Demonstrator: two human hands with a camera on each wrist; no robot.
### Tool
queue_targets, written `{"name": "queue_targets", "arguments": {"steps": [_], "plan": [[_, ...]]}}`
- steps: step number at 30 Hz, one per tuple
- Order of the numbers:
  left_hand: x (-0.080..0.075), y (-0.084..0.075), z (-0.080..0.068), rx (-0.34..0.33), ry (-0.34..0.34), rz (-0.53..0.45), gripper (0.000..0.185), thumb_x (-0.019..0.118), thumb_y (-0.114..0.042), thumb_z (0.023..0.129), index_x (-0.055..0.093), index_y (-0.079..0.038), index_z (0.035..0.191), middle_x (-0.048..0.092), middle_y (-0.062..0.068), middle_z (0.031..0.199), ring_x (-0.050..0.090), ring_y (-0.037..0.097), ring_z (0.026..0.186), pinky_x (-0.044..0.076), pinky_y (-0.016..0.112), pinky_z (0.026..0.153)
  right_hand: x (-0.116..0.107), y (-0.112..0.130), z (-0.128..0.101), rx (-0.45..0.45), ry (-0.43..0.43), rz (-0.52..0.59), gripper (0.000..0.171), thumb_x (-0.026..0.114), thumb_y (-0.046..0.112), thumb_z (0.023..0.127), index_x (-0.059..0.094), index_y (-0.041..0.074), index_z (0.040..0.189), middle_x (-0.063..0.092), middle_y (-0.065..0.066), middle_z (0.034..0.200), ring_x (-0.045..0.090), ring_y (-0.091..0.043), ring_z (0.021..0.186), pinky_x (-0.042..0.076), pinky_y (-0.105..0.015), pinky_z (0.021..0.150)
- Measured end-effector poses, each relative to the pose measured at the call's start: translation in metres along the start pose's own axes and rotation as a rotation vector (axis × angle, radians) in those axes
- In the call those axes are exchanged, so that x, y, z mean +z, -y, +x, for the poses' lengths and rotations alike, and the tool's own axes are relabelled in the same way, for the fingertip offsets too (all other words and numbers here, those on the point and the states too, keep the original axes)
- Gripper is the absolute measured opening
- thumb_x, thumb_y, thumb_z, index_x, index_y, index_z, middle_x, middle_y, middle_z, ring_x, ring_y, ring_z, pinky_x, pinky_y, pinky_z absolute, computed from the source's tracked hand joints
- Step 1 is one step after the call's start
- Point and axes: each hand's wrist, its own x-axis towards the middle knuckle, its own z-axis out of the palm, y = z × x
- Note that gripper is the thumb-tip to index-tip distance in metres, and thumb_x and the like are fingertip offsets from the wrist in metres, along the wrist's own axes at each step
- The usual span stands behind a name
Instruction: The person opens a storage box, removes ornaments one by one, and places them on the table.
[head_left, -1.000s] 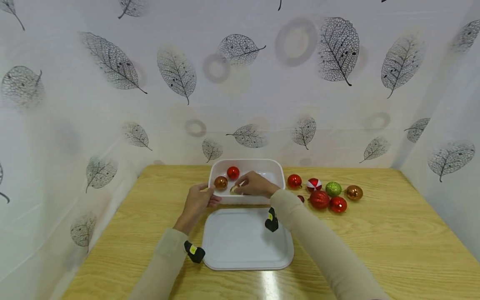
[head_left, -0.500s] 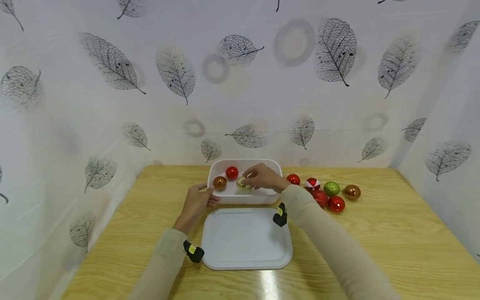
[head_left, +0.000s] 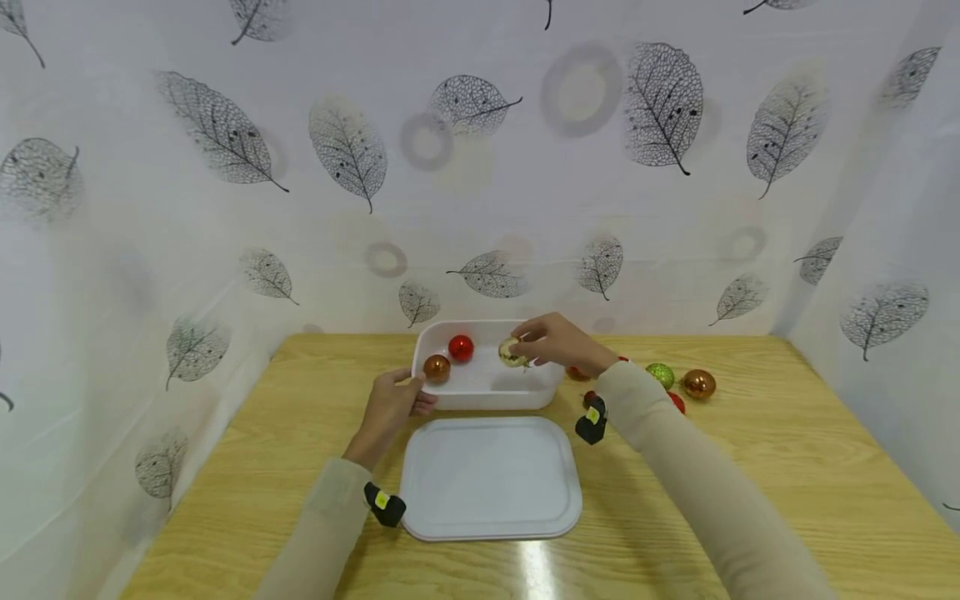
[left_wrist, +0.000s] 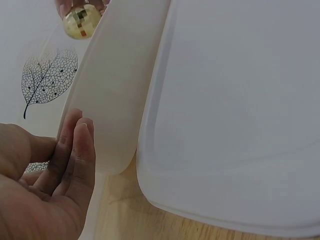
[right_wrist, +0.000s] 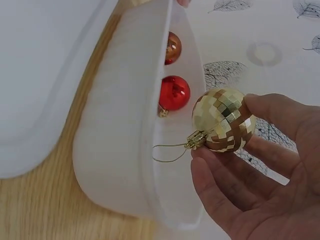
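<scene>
The right hand [right_wrist: 250, 165] is pinching a gold ball [right_wrist: 223, 119] between its thumb and fingers. It is holding the ball up over the right part of the white tub [head_left: 487, 385]. The ball's little cap and string loop are pointing down and toward the tub wall, so its top is tipping sideways. The left hand [head_left: 390, 406] is gripping the tub's left end, fingers lying flat on the outside; the thumb seems to be hooking over the rim, but that part is hard to see. A red ball [head_left: 461, 347] and a copper ball [head_left: 437, 367] are sitting inside the tub. A white lid [head_left: 491, 477] is lying flat just in front of the tub. More balls [head_left: 698, 383] are waiting on the table [head_left: 787, 467] to the right.
</scene>
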Motion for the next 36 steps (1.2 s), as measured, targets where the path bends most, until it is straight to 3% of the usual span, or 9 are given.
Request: {"name": "queue_targets", "arguments": {"steps": [9, 16, 23, 36], "plan": [[0.0, 0.0, 0.001, -0.005, 0.008, 0.014, 0.045, 0.052, -0.014, 0.107, 0.045, 0.011, 0.143, 0.073, 0.016, 0.086, 0.071, 0.016, 0.07, 0.063, 0.027, 0.067, -0.026, -0.002, -0.024, 0.033, -0.037, -0.021, 0.049, 0.067, 0.029, 0.099, 0.057, 0.003, 0.14, 0.061, -0.021, 0.134, 0.069, -0.031, 0.103, 0.058, -0.048, 0.094], [0.0, 0.0, 0.0, -0.001, 0.001, 0.008, 0.044, 0.053, -0.014, 0.107, 0.047, 0.011, 0.142, 0.073, 0.016, 0.084, 0.071, 0.017, 0.068, 0.063, 0.026, 0.066, -0.045, -0.006, -0.043, 0.06, -0.08, -0.045, 0.048, 0.068, 0.034, 0.098, 0.061, 0.008, 0.137, 0.063, -0.018, 0.132, 0.068, -0.034, 0.107, 0.054, -0.054, 0.099], [-0.001, -0.001, -0.001, 0.005, 0.007, 0.008, 0.044, 0.053, -0.014, 0.107, 0.047, 0.011, 0.142, 0.073, 0.016, 0.084, 0.071, 0.017, 0.068, 0.063, 0.026, 0.065, -0.065, -0.016, -0.065, 0.056, -0.092, -0.046, 0.05, 0.066, 0.033, 0.1, 0.058, 0.002, 0.138, 0.062, -0.021, 0.132, 0.067, -0.037, 0.109, 0.058, -0.046, 0.094], [-0.001, 0.0, 0.001, 0.006, 0.006, 0.0, 0.044, 0.054, -0.013, 0.106, 0.047, 0.012, 0.142, 0.073, 0.016, 0.083, 0.07, 0.016, 0.067, 0.062, 0.025, 0.064, -0.098, -0.044, -0.106, 0.111, -0.136, -0.034, 0.058, 0.065, 0.038, 0.1, 0.053, 0.0, 0.142, 0.058, -0.025, 0.135, 0.068, -0.033, 0.106, 0.056, -0.051, 0.097]]}}
